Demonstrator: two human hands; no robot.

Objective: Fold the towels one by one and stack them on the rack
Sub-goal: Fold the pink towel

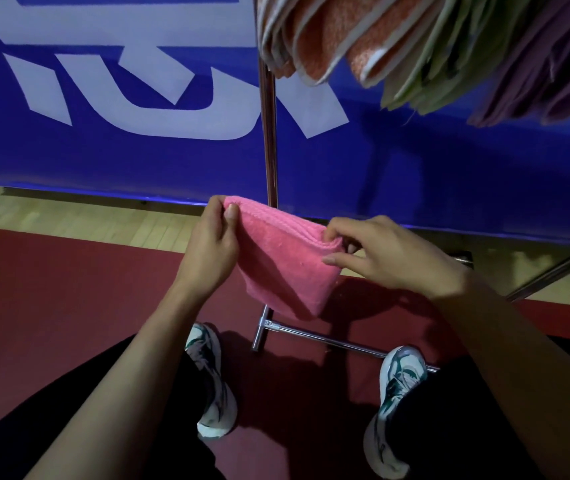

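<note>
Above maroon floor (68, 289), fingers (231, 213) pinch folded fluffy pink towel (283, 265).

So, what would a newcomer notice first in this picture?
First the bright pink towel at the centre, folded, held up by the left hand and right hand. Then the orange, green and purple towels hanging at the top right, before a blue banner.
</note>
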